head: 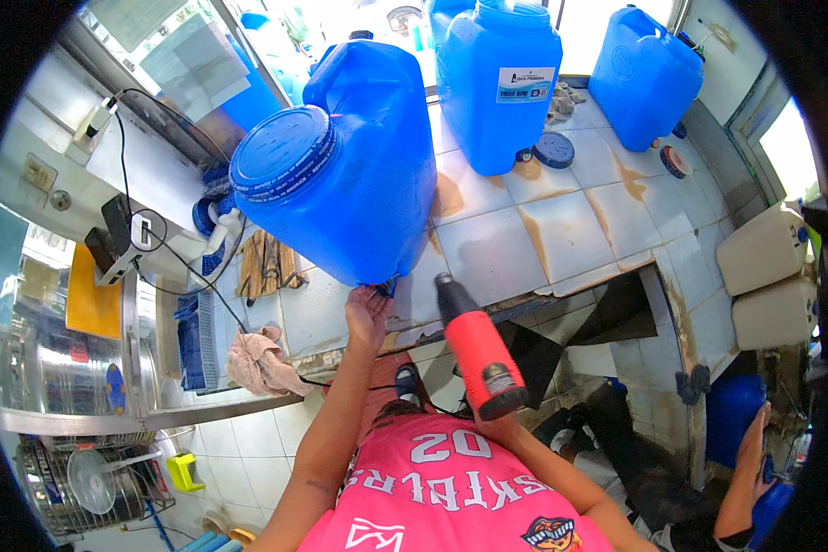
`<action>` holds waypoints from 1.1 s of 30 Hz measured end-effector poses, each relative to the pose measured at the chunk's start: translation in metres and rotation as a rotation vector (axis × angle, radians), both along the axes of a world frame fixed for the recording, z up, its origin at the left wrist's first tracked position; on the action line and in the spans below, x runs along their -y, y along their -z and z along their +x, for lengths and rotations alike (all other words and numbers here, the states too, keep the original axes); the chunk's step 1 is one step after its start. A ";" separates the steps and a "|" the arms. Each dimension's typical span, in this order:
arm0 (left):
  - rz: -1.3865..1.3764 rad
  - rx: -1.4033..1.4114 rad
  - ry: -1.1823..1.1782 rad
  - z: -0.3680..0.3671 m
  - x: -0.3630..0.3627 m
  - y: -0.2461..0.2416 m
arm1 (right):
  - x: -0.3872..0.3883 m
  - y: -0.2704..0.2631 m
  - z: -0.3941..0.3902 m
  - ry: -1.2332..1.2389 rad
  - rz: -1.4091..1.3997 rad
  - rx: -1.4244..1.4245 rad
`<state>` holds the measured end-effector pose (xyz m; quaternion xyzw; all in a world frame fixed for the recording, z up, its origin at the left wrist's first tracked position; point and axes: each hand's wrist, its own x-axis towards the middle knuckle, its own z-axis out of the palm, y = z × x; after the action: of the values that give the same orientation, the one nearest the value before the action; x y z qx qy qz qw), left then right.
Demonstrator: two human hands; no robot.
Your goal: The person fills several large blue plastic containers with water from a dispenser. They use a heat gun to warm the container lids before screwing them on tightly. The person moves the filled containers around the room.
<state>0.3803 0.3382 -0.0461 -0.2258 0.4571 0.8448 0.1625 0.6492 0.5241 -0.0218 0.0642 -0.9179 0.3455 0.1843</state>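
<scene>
A large blue plastic water jug [379, 152] leans toward me on the tiled counter, with a round sealed lid [283, 148] facing up to the left. At its lower front corner my left hand [368, 317] pinches a small dark blue spout cover [386, 287]. A red and black heat gun [479, 352] is in my right hand [498, 426], mostly hidden behind the tool. Its nozzle points away from me over the counter edge, to the right of the spout and apart from it.
Two more blue jugs [500, 90] [645, 83] stand at the back, near loose lids [553, 150]. Left are a pink cloth [265, 362], wooden slats [265, 265] and a power strip [125, 255] with cords. A co-worker's hand [752, 441] is beside a blue container at lower right.
</scene>
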 end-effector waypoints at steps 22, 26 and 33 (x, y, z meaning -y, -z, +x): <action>0.149 0.136 0.244 -0.012 0.039 0.000 | 0.069 0.038 -0.017 -0.029 -0.258 0.045; -0.092 0.070 0.042 0.004 0.108 -0.002 | 0.079 0.050 -0.027 -0.102 0.023 0.114; -0.507 -0.218 -0.226 0.023 0.244 0.033 | 0.083 0.078 -0.018 -0.051 -0.112 0.275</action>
<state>0.4033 0.0941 -0.0789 -0.2165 0.6404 0.7356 -0.0440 0.6310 0.4415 -0.0995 0.0293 -0.9119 0.4062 0.0512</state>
